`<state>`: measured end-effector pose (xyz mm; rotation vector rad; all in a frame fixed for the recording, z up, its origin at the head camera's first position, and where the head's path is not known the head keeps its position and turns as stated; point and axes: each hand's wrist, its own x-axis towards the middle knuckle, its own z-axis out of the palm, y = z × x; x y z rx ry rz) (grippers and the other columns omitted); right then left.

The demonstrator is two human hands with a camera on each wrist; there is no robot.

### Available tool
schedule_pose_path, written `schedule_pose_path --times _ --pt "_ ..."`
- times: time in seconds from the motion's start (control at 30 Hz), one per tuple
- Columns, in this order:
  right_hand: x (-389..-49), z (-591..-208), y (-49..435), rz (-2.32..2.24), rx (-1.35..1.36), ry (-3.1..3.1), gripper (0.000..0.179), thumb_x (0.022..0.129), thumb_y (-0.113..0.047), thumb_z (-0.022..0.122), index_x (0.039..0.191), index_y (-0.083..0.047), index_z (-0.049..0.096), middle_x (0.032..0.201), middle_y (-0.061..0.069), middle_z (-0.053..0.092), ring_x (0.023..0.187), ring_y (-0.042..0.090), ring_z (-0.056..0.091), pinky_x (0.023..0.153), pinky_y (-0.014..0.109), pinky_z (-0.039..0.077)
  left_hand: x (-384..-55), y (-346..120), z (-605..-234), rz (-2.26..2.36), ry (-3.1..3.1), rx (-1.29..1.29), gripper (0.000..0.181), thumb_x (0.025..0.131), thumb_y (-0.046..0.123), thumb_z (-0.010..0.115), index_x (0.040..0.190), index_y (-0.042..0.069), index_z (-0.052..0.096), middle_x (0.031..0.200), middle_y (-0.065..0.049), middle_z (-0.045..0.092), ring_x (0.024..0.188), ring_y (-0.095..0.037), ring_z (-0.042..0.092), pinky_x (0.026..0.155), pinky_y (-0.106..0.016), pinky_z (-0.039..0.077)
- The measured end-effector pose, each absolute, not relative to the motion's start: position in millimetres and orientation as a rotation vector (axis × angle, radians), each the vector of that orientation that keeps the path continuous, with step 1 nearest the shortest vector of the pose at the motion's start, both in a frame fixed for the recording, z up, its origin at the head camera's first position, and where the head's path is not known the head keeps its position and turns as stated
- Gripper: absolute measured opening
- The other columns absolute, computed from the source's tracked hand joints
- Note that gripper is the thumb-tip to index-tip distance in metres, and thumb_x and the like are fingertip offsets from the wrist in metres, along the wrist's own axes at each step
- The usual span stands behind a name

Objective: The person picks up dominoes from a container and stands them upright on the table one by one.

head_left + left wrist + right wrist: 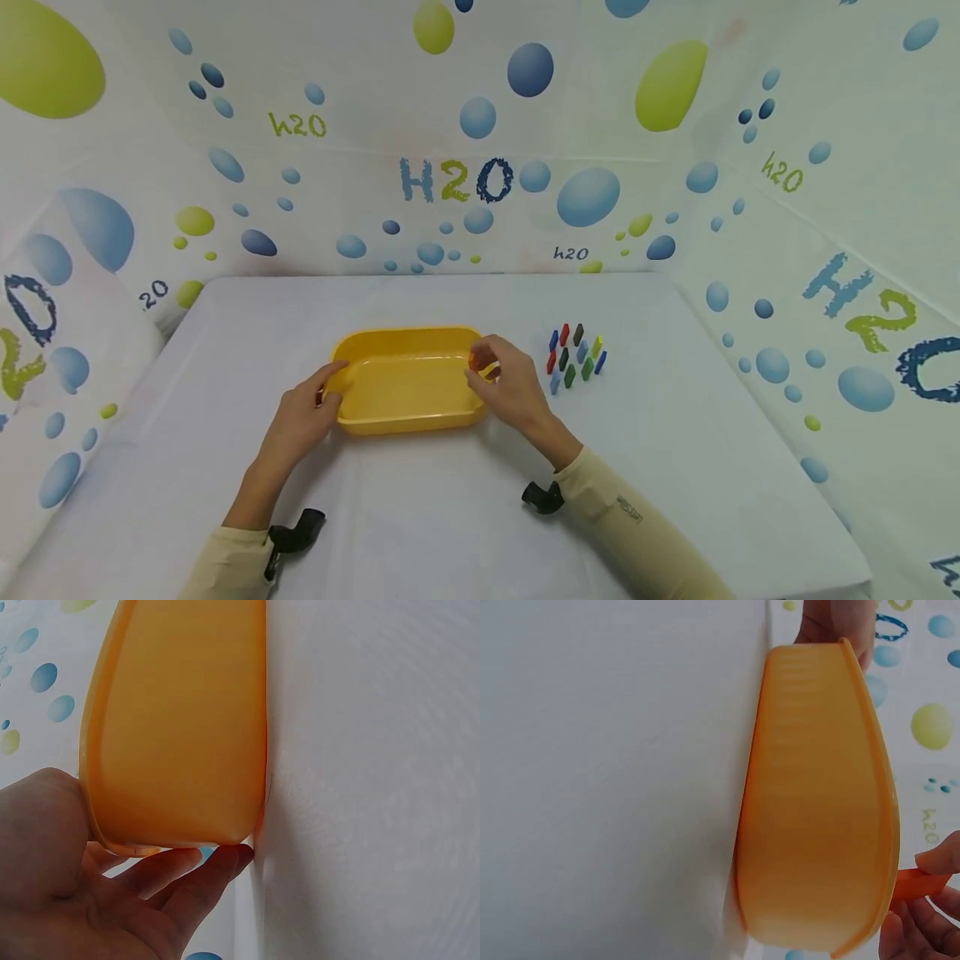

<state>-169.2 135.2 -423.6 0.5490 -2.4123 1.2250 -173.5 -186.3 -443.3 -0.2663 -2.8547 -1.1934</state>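
A shallow yellow tray with rounded corners sits on the white tabletop. At its left end my left hand grips the wall, thumb and fingers about the rim; the left wrist view shows fingers along the outside of that end. My right hand is at the tray's right rim. Between thumb and fingers it pinches a small orange block, which overlaps the rim in the right wrist view. Part of the block is hidden by the fingers.
Right of the tray stand several small colored blocks, among them a yellow block and a red block. A white cloth covers the table. Behind and at both sides hangs a patterned curtain. A black wrist camera sits by the left sleeve.
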Motion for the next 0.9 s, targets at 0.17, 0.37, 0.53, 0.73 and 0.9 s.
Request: schedule_pose_path --times 0.17,0.37,0.53,0.73,0.9 --pt "-167 -427 150 1.23 0.5 -2.397 0.032 0.089 -0.003 0.08 0.117 0.002 0.065 0.102 0.005 0.068 0.093 0.019 0.064 0.076 0.034 0.059 -172 -187 -442 -1.201 -2.854 -0.267 0.05 0.102 0.008 0.047 0.151 0.003 0.051 0.132 -0.031 0.059 0.086 -0.032 0.057 0.068 -0.039 0.047" --pt "-165 -429 166 1.206 0.439 -2.388 0.028 0.089 -0.003 0.08 0.114 -0.003 0.066 0.1 0.004 0.068 0.092 0.019 0.065 0.075 0.035 0.06 -172 -188 -441 -1.21 -2.849 -0.268 0.05 0.102 0.008 0.047 0.152 0.003 0.05 0.135 -0.032 0.058 0.086 -0.033 0.057 0.067 -0.039 0.048" --pt "-163 -430 178 1.203 0.417 -2.366 0.029 0.089 -0.003 0.08 0.114 -0.003 0.066 0.1 0.005 0.068 0.092 0.02 0.066 0.074 0.035 0.059 -173 -188 -443 -1.202 -2.857 -0.27 0.05 0.102 0.008 0.047 0.152 0.002 0.05 0.137 -0.033 0.057 0.09 -0.034 0.058 0.071 -0.04 0.049" --pt "-161 -434 194 1.217 0.36 -2.346 0.03 0.089 -0.003 0.081 0.114 -0.003 0.066 0.099 0.005 0.069 0.09 0.026 0.067 0.073 0.037 0.059 -174 -186 -442 -1.198 -2.855 -0.273 0.051 0.101 0.008 0.047 0.152 0.002 0.05 0.131 -0.031 0.059 0.083 -0.031 0.056 0.068 -0.039 0.047" --pt "-158 -436 206 1.223 0.337 -2.327 0.03 0.087 -0.001 0.081 0.114 -0.002 0.067 0.097 0.008 0.069 0.088 0.033 0.068 0.072 0.043 0.059 -173 -186 -442 -1.192 -2.86 -0.271 0.051 0.102 0.008 0.047 0.152 0.002 0.05 0.138 -0.033 0.056 0.091 -0.034 0.057 0.072 -0.041 0.049"
